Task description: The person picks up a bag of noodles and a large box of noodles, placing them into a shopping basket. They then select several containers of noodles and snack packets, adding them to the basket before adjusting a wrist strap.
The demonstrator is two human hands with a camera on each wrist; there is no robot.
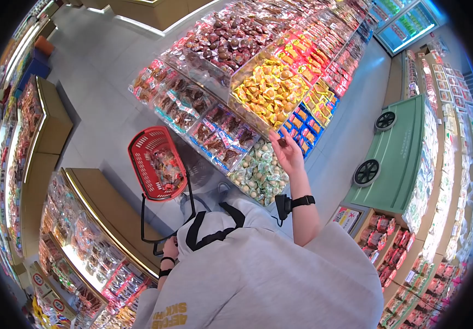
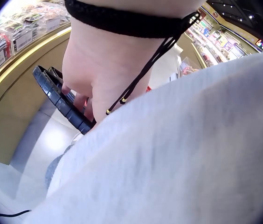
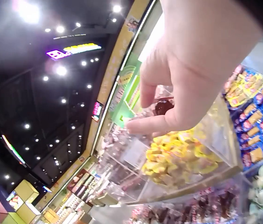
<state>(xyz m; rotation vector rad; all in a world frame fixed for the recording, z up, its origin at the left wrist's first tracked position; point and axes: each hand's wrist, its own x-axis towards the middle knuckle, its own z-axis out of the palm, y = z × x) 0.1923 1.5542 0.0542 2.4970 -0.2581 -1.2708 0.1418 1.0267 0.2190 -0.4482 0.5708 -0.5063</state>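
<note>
My right hand (image 1: pixel 289 157) is raised beside the bin of yellow-wrapped snacks (image 1: pixel 269 90), holding a small dark wrapped item (image 1: pixel 282 142) among its fingers. In the right wrist view the dark item (image 3: pixel 163 107) shows between the thumb and curled fingers of the hand (image 3: pixel 192 88), with the yellow packets (image 3: pixel 180 158) behind. Low at my side, my left hand (image 1: pixel 170 248) grips a black handle of the red basket (image 1: pixel 157 159), which holds several clear packets. The left wrist view shows that hand (image 2: pixel 108 70) on the black handle (image 2: pixel 61 100), its fingertips partly hidden.
Green-wrapped round snacks (image 1: pixel 258 171) fill the display's near corner, beside blue packets (image 1: pixel 304 127). Dark packets (image 1: pixel 225 41) lie farther back. A curved shelf unit (image 1: pixel 110 214) stands left of the basket, a green wheeled cart (image 1: pixel 392 159) to the right. Grey floor (image 1: pixel 96 66) lies between displays.
</note>
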